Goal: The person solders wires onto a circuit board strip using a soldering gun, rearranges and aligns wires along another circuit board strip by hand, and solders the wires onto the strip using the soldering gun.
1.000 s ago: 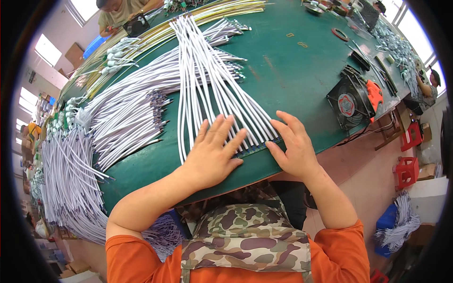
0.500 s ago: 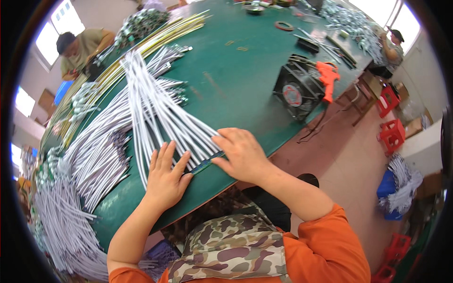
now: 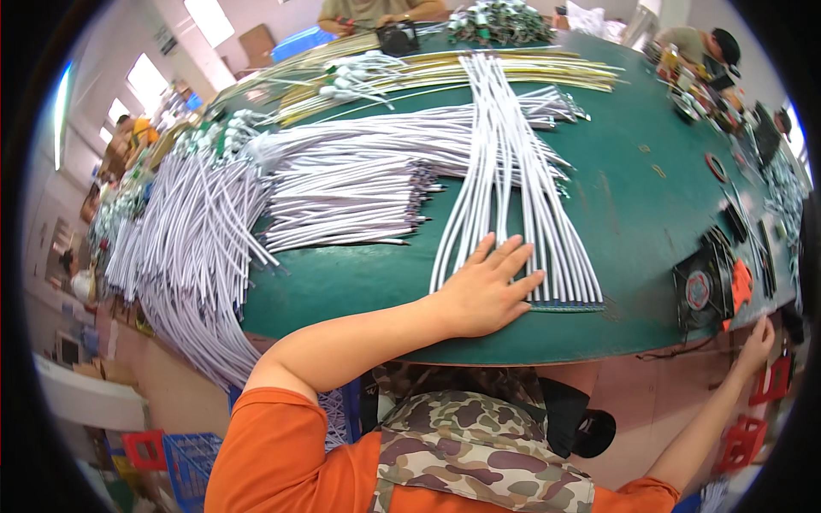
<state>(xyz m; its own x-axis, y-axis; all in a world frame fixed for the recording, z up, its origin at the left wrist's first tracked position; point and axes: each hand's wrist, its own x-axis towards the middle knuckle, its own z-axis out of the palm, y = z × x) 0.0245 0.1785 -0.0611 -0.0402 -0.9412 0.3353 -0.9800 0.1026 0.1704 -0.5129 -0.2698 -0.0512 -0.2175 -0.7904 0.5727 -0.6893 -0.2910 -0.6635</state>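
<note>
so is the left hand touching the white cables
Touching. The head view shows the left hand pressed flat on the near ends of the fanned white cables, fingers lying across them on the green table.

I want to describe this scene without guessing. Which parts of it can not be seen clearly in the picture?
- Head view: the near ends of several white cables lie under the left hand.
- Head view: the right hand reaches to the table edge by the black fan; the fisheye rim bends it, so what its fingers touch is unclear.
- Head view: small parts on the far right of the table are too small to name.
</note>
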